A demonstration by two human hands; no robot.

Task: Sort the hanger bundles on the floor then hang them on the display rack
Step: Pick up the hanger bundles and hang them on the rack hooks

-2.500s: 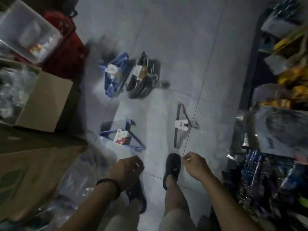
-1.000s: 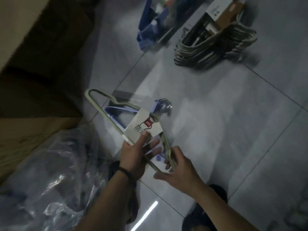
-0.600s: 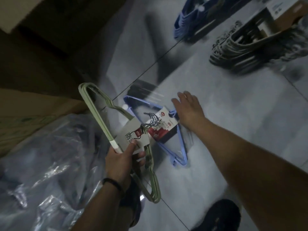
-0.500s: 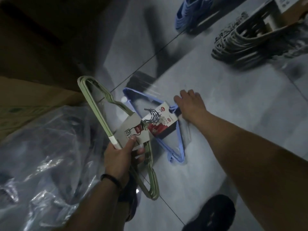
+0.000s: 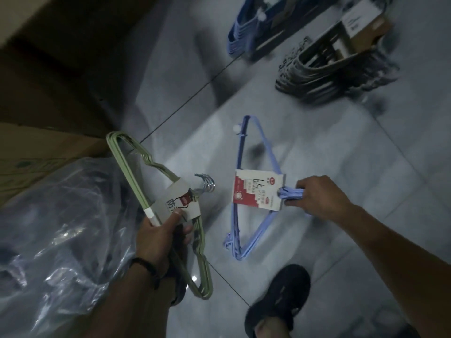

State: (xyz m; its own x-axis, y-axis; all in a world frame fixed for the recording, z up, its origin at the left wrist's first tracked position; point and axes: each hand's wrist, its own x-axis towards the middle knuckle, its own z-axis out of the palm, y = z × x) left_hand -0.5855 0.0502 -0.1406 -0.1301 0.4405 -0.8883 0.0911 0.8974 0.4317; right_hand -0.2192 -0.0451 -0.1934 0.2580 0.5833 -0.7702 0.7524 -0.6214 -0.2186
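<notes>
At the far left a crumpled clear plastic bag [image 5: 61, 228] lies on the floor, with brown cardboard boxes [image 5: 48, 98] behind it. Just right of the bag, the left hand [image 5: 158, 237] is clamped on a green hanger bundle [image 5: 136, 172], thumb pressed on its grey card label [image 5: 177, 203]. The bundle is held off the floor, tilted, with its chrome hooks [image 5: 207, 185] pointing right and its lower end reaching down past the wrist, where a dark band [image 5: 144, 267] sits.

Near the middle, a blue hanger bundle [image 5: 256, 230] hangs just above the grey tiled floor [image 5: 317, 142]; whether its lower corner touches the tiles cannot be told. A red and white label [image 5: 257, 190] wraps its neck. The right hand [image 5: 319, 198] is closed around the blue hooks just right of that label. The two bundles are near each other but apart.

Below, a foot in a dark sandal [image 5: 278, 298] stands on the tiles.

At the top, well apart from the hands, a stack of blue hangers [image 5: 244, 30] rests on the floor, and to its right a larger stack of grey hangers [image 5: 324, 69] with a brown card sleeve [image 5: 363, 23].
</notes>
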